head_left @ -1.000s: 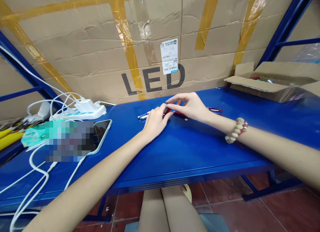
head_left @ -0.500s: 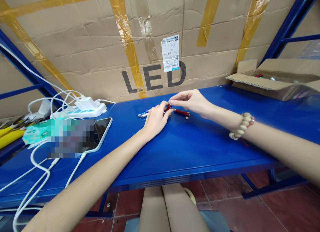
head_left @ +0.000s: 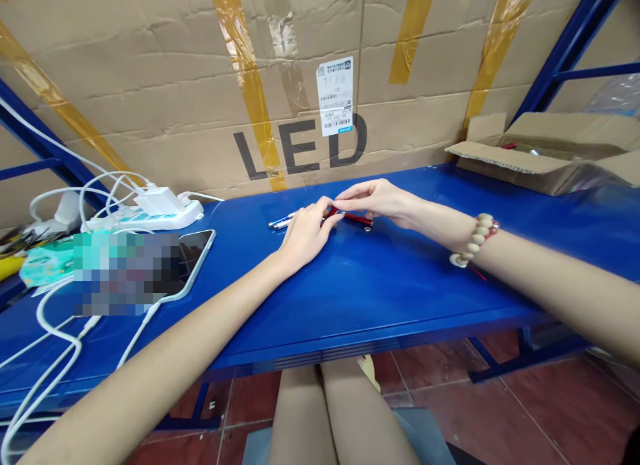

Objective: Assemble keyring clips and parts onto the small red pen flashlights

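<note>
Red pen [head_left: 356, 218] near the shelf's [head_left: 380, 285] back edge: my right hand [head_left: 383, 199] and left hand [head_left: 306, 233] pinch its end; silver pens [head_left: 281, 220] lie untouched beside.

Pens [head_left: 281, 221] lie mid-table [head_left: 380, 285], phone [head_left: 193, 255] left of them (power strip [head_left: 150, 218] behind it), box [head_left: 545, 155] far right.

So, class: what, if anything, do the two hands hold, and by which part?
Both hands meet on a slim red pen. The right hand and left hand pinch its left end with fingertips; the rest lies on the blue table.
</note>
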Demonstrator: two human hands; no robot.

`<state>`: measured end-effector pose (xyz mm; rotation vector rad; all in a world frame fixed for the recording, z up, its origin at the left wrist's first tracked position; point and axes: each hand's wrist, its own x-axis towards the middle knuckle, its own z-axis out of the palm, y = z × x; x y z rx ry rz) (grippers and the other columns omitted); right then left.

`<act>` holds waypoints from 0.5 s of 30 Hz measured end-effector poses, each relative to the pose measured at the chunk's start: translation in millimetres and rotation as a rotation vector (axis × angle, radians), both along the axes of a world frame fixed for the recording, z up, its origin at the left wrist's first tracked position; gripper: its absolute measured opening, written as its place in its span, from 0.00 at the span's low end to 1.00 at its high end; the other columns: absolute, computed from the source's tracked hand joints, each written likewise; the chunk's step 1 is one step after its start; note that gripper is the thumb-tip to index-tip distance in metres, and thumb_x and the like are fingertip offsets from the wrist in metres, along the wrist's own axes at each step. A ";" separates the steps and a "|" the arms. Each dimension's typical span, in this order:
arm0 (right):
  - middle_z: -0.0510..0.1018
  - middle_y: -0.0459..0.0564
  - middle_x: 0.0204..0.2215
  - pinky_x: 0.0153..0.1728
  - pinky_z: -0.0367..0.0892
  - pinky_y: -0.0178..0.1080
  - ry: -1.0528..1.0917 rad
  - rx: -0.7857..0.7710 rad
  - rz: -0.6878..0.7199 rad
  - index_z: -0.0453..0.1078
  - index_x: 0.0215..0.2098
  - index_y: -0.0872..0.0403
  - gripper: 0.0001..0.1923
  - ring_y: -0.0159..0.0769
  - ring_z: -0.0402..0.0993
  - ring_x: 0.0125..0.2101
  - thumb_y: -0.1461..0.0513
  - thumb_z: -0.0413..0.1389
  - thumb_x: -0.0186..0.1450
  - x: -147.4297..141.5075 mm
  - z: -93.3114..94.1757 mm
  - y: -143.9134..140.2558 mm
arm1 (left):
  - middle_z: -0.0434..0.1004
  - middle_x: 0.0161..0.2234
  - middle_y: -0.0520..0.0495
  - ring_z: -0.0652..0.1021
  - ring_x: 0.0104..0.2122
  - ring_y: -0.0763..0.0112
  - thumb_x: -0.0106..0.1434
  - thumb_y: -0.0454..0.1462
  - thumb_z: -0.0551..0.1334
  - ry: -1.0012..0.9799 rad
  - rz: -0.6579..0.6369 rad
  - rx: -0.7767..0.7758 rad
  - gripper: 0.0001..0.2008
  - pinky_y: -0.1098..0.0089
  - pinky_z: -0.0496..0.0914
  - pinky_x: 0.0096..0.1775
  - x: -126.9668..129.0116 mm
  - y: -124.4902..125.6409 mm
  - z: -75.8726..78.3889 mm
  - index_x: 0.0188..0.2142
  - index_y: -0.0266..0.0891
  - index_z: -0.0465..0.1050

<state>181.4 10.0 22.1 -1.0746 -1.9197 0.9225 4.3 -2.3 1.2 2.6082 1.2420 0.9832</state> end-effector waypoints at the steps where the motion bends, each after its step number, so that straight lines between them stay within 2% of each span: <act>1: 0.76 0.48 0.27 0.17 0.58 0.31 -0.020 0.003 0.012 0.74 0.37 0.53 0.22 0.28 0.66 0.21 0.47 0.59 0.52 0.9 -0.3 0.6 | 0.74 0.32 0.49 0.74 0.34 0.67 0.63 0.39 0.52 0.003 -0.009 0.000 0.06 0.68 0.65 0.38 -0.2 0.4 -0.1 0.37 0.40 0.63; 4: 0.76 0.48 0.24 0.17 0.57 0.31 -0.049 0.105 0.007 0.74 0.35 0.55 0.22 0.27 0.64 0.19 0.46 0.57 0.53 0.9 -0.9 1.6 | 0.74 0.31 0.50 0.74 0.33 0.68 0.63 0.39 0.52 -0.015 -0.023 -0.011 0.06 0.69 0.65 0.37 -0.6 1.0 -0.5 0.37 0.40 0.63; 10: 0.76 0.48 0.26 0.22 0.57 0.32 -0.182 0.474 -0.038 0.75 0.30 0.56 0.21 0.28 0.66 0.22 0.47 0.52 0.58 -7.9 5.6 -5.2 | 0.75 0.31 0.51 0.75 0.33 0.68 0.62 0.39 0.52 -0.065 -0.005 -0.051 0.06 0.70 0.66 0.35 -0.1 0.6 -0.5 0.37 0.41 0.63; 13: 0.76 0.48 0.26 0.23 0.57 0.32 -0.227 0.550 -0.129 0.75 0.31 0.55 0.23 0.28 0.66 0.22 0.48 0.47 0.62 -8.4 11.2 -8.8 | 0.75 0.29 0.52 0.76 0.32 0.68 0.63 0.40 0.52 -0.081 -0.028 -0.069 0.06 0.70 0.65 0.35 -0.2 0.8 0.0 0.38 0.42 0.62; 15: 0.77 0.48 0.26 0.24 0.57 0.33 -0.260 0.594 -0.253 0.74 0.34 0.55 0.23 0.30 0.67 0.23 0.48 0.45 0.63 -3.6 16.1 -8.1 | 0.75 0.29 0.52 0.76 0.32 0.68 0.63 0.40 0.52 -0.092 -0.041 -0.079 0.06 0.70 0.65 0.35 -0.3 0.8 0.4 0.38 0.42 0.62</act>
